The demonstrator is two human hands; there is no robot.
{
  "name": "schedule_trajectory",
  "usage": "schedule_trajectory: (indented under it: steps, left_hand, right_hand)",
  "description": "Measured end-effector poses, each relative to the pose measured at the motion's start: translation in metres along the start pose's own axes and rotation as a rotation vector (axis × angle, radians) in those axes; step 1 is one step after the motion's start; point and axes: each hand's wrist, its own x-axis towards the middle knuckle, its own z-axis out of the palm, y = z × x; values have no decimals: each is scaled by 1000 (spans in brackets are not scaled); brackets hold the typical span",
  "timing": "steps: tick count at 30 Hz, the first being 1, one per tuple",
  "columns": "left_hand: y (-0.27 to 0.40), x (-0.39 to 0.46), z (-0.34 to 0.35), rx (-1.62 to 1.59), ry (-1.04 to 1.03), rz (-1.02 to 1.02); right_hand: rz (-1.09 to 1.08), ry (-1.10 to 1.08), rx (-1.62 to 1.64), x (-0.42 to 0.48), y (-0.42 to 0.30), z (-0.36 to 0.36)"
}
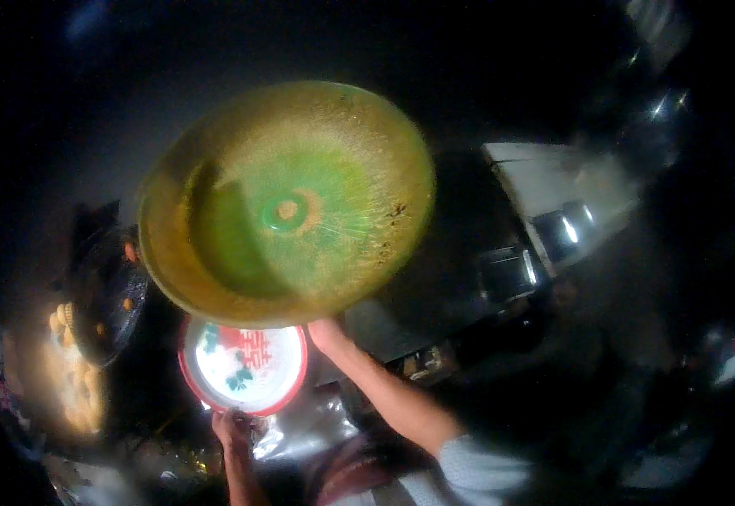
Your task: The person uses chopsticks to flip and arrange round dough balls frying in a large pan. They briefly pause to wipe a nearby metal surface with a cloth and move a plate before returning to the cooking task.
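A white enamel plate [279, 373] with a red rim, red characters and green leaves is brightly lit in front of me. My left hand [233, 425] grips its near rim. Above it, closer to the camera, a large round green and yellow-brown dish-shaped thing [336, 158] with a ring at its centre covers the plate's far edge; it may be a lampshade. My right hand [325, 333] reaches in beside the plate's right rim. Its fingers are hidden behind the green thing, so what it holds does not show.
A dark round pan or basket [105, 316] with a few orange pieces is at left, near several pale yellow objects [64, 319]. Shiny clear plastic [307, 427] lies below the plate. A pale surface [525, 164] bearing dark glossy items is at right. Much is dark and blurred.
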Motion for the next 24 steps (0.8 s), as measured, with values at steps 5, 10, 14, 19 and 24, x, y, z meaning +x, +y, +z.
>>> schedule_trajectory:
  steps: [5, 10, 14, 19, 24]
  left_hand:
    - [-53, 56, -29, 442, -188, 142]
    - [-28, 12, 10, 623, -139, 422]
    - [-90, 51, -87, 100, -446, 185]
    - [-93, -11, -41, 218, 12, -29]
    - [-98, -57, -12, 318, 40, -54]
  right_hand:
    - [78, -14, 236, -20, -23, -12]
    - [-37, 169, 5, -25, -8, -168]
    - [-199, 741, -76, -29, -40, -337]
    - [-90, 1304, -881, -49, -62, -536]
    - [85, 1332, -910, -41, -75, -567]
